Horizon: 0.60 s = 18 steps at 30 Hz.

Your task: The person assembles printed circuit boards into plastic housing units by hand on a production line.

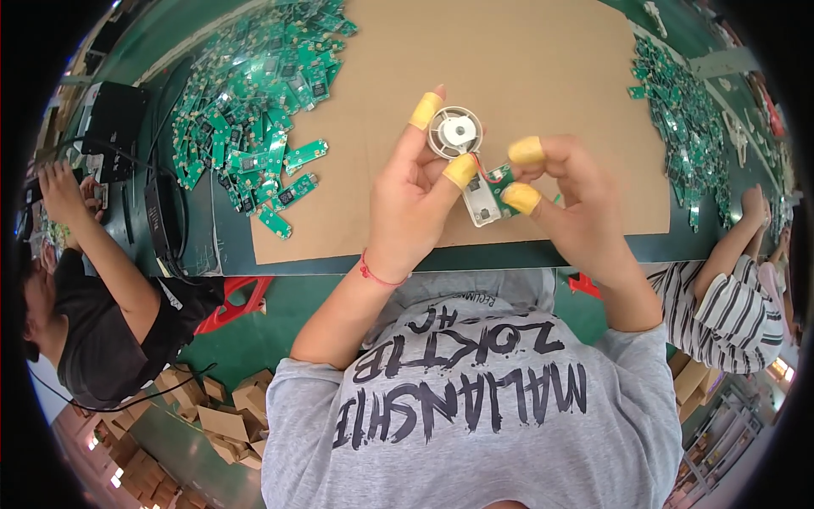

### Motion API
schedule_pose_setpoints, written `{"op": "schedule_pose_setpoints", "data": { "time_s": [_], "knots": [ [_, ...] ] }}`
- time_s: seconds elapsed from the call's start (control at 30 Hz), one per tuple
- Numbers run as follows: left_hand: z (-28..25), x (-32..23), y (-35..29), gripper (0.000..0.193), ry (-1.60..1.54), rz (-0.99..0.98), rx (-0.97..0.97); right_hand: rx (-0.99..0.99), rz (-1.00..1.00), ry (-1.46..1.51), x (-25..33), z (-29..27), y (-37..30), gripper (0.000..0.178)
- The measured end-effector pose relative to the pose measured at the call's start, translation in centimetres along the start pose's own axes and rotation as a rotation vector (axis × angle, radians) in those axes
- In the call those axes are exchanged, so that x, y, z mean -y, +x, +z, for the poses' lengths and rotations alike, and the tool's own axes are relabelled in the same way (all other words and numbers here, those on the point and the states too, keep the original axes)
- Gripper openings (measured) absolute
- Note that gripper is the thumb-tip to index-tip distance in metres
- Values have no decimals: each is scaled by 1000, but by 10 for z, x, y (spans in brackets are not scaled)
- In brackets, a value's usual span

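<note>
My left hand [409, 199] is closed around a small white handheld fan [459, 132], its thumb pressed just under the round head. The fan's handle shell [483, 206] lies open, pointing down and to the right. A green circuit board [498, 178] sits along the handle's right side, with thin red wires running up toward the fan head. My right hand [581, 199] pinches the board's right edge between thumb and index finger. Yellow tape wraps the thumb and index fingertips of both hands. The exact contact under the right fingers is partly hidden.
Brown cardboard [356, 229] covers the table under my hands. A large heap of green circuit boards [254, 110] lies at left, another board heap [678, 119] at right. Co-workers sit on both sides, one in a black shirt [110, 331]. Cardboard boxes [225, 424] stand on the floor.
</note>
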<state>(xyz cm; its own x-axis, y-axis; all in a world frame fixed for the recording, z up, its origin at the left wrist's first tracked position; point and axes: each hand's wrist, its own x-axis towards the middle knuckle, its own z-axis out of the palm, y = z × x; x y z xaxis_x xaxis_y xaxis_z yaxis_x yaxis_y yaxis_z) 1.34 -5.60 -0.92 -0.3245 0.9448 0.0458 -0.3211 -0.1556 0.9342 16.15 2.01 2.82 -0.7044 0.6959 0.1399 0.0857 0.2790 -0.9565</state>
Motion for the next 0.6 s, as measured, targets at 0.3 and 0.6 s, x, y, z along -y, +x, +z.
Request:
{"op": "schedule_pose_setpoints", "data": {
  "time_s": [0.3,0.6],
  "knots": [
    [-1,6,1,55,107,48,28,16,-13,-66,-19,6,2,26],
    [-1,-7,3,53,0,-62,52,-46,-131,-124,-28,8,0,27]
  ]
}}
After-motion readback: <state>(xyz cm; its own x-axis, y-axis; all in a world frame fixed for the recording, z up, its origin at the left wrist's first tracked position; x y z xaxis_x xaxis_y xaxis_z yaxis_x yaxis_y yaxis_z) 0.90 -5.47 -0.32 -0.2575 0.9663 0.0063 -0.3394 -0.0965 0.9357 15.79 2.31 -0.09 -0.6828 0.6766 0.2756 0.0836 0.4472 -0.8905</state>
